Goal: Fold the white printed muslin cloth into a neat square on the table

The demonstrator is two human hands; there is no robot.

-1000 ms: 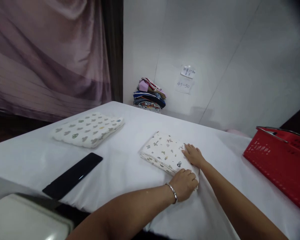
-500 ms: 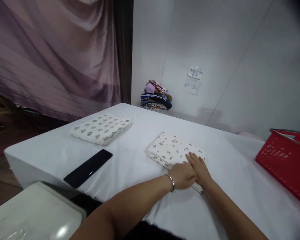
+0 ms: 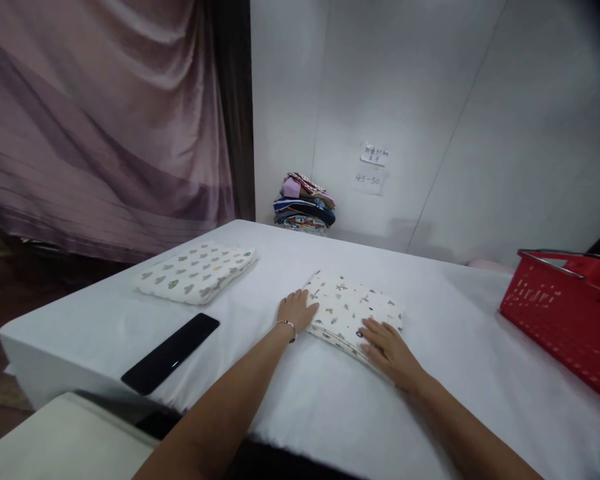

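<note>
A folded white cloth [image 3: 343,303] with small printed motifs lies on the white-covered table [image 3: 260,267] in front of me. My left hand [image 3: 297,311], with a silver bracelet at the wrist, rests at the cloth's left edge, fingers stretched out. On the cloth's right part lies my right hand [image 3: 387,347], palm down with the fingers spread; it hides the near right corner. Neither hand grips anything. Farther left is a second folded white cloth [image 3: 195,272] with grey cloud-like prints.
A black flat slab [image 3: 171,353] lies near the table's front left edge. The red plastic basket [image 3: 565,313] with a metal handle stands at the right. Stacked folded fabrics [image 3: 305,203] sit beyond the far edge, by the wall. A pale stool-like surface [image 3: 70,440] is at lower left.
My left hand has moved left from beside my right hand to the cloth's left edge, its fingers opening out. My right hand stays on the cloth's right part. The view has shifted slightly.
</note>
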